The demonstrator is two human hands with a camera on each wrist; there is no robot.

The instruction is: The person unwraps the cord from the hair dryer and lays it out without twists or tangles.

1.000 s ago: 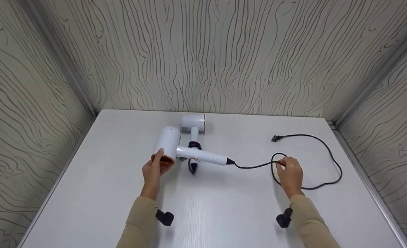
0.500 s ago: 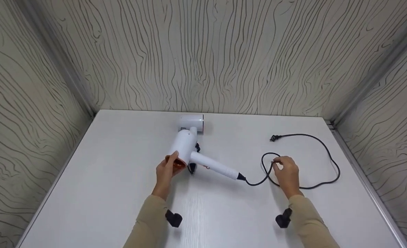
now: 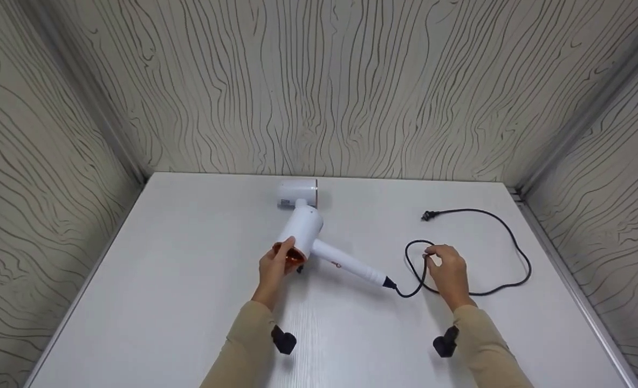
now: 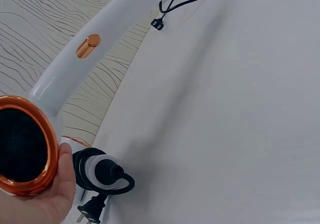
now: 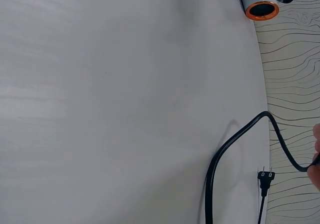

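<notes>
A white hair dryer with a copper-coloured rim is lifted above the table, its handle slanting down to the right. My left hand grips its barrel at the copper end, thumb on top; the left wrist view shows fingers beside that rim. From the handle runs a black cord, which my right hand pinches between thumb and fingertips near a loop. Only fingertips on the cord show in the right wrist view. The cord's plug lies on the table.
Behind the held dryer lies a second white hair dryer, partly hidden; the left wrist view shows its wrapped black cord and plug. Patterned walls enclose the white table at the back and sides.
My left hand has carried the hair dryer to the right, and its handle now slopes more downward. My right hand has shifted slightly left, still pinching the cord, which sags more near the handle.
</notes>
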